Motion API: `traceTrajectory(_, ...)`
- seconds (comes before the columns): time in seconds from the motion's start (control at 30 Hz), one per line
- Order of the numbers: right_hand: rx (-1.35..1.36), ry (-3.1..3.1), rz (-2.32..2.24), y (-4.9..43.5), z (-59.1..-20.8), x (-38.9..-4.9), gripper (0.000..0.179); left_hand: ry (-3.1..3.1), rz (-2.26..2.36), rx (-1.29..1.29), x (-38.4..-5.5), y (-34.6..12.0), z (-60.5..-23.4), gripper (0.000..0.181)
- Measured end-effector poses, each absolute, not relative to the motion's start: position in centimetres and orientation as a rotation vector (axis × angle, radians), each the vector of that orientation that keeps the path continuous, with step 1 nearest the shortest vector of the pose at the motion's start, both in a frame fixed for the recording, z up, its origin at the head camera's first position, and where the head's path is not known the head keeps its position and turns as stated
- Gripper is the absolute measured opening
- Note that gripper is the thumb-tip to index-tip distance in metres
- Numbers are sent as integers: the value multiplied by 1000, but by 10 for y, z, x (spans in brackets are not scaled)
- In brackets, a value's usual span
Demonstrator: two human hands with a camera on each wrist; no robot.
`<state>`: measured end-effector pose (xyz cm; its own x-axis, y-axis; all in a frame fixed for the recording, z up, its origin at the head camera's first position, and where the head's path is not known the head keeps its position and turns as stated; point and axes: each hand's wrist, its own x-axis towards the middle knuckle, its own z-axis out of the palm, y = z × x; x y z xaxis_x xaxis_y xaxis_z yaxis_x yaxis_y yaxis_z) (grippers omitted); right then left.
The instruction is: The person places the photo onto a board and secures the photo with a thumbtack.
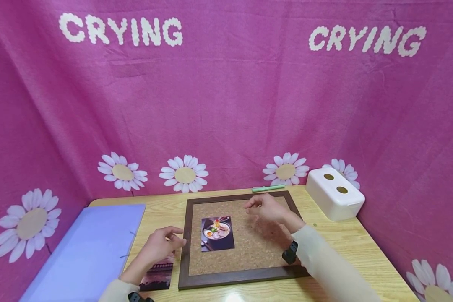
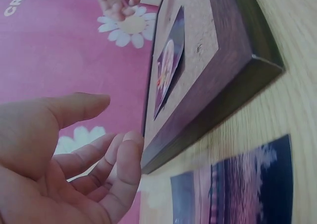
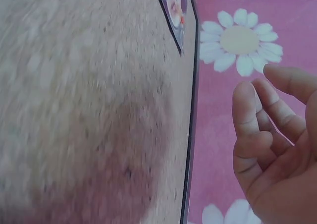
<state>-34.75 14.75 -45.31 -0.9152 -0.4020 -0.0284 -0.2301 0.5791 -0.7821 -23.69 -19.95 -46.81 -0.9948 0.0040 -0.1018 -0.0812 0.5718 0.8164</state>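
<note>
A cork board (image 1: 249,256) in a dark brown wooden frame lies flat on the table. On its left half rests a photo of a noodle bowl (image 1: 217,233). Beside the frame's left edge is my left hand (image 1: 162,244), its fingers loosely bent around nothing. A second photo, pinkish purple and dark (image 2: 237,184), lies on the table below that hand, which partly hides it in the head view. Above the right half of the cork hovers my right hand (image 1: 269,208). In the right wrist view its bent fingers (image 3: 245,112) hold nothing visible.
A pale blue folder (image 1: 87,251) covers the table's left side. Behind the frame lies a green pen (image 1: 268,188). At the back right stands a white box (image 1: 334,195) with two round holes on top. Pink cloth (image 1: 226,105) with daisies hangs around the table (image 1: 166,205).
</note>
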Motion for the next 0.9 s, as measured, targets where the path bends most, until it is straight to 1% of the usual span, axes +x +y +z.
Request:
traceTrajectory(0.17,-569,2641,-1246,170,-453,-346,15,2720,1407,-81,-227,-213,-464,37)
traceTrajectory(0.37,-614,2648,-1281,197,-454,-342,18,2775,1337,-117,-218,-230,-463,38)
traceTrajectory(0.57,-585,2682,-1293,218,-451,-335,14,2747,1366,-170,-207,-243,-463,40)
traceTrajectory(0.73,-537,2673,-1321,233,-452,-330,21,2732,1333,-236,-200,-251,-467,40)
traceTrajectory(0.9,-501,2674,-1354,248,-455,-326,23,2741,1320,-249,-196,-260,-472,42)
